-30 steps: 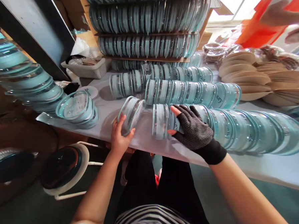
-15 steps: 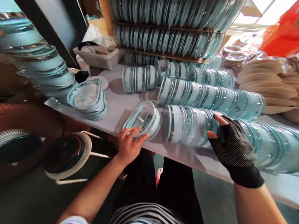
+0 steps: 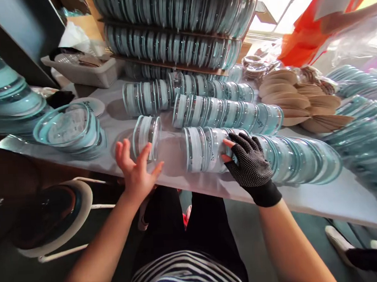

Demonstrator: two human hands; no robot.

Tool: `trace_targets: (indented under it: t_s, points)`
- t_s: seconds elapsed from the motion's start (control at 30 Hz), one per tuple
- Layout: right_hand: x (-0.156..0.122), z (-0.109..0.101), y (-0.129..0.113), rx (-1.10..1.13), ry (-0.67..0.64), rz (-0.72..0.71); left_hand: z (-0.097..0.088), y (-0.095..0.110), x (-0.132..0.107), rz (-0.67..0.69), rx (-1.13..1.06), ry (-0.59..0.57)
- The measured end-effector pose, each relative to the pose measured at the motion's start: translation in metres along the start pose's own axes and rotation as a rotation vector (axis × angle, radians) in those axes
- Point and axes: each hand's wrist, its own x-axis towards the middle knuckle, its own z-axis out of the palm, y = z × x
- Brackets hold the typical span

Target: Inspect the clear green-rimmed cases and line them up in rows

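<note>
My bare left hand (image 3: pixel 136 169) has its fingers spread against the open face of a single clear container with a teal rim (image 3: pixel 146 137), which stands on its edge on the white table (image 3: pixel 118 119). My right hand (image 3: pixel 248 161), in a black dotted fingerless glove, lies with curled fingers on the near row of the same containers (image 3: pixel 265 154), which lie on edge side by side. A gap of bare table separates the single container from that row's left end.
More rows of containers (image 3: pixel 206 110) lie behind, with higher tiers (image 3: pixel 171 45) on cardboard. A short stack (image 3: pixel 69 130) sits left, a white basket (image 3: pixel 83 70) behind it, tan lids (image 3: pixel 299 93) right. A person in orange (image 3: pixel 299 30) stands at far right.
The single container went from tilted under my left hand to standing on edge, a little farther from the row. My right hand slid left along the near row. The camera swung.
</note>
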Motion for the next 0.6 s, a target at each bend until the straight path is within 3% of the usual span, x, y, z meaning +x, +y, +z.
trace_targets:
  t_s: [0.07,0.13,0.23,0.33,0.47,0.6]
  points:
    - [0.0,0.001,-0.002,-0.019,-0.009,0.009,0.009,0.03,0.003,0.13,-0.094,-0.075]
    - [0.001,0.002,-0.004,-0.035,-0.01,0.016,0.023,0.056,0.007,0.218,-0.18,-0.236]
    - [0.001,0.001,-0.005,-0.059,-0.002,0.021,0.042,0.072,0.015,0.271,-0.202,-0.389]
    - [0.001,0.0,-0.006,-0.064,0.0,0.024,0.049,0.063,0.021,0.165,-0.202,-0.37]
    - [0.0,0.001,-0.006,-0.033,-0.024,0.048,0.041,0.04,0.023,-0.015,-0.177,-0.264]
    - [-0.001,0.003,-0.004,0.019,-0.023,0.076,0.035,0.03,0.019,-0.033,-0.14,-0.209]
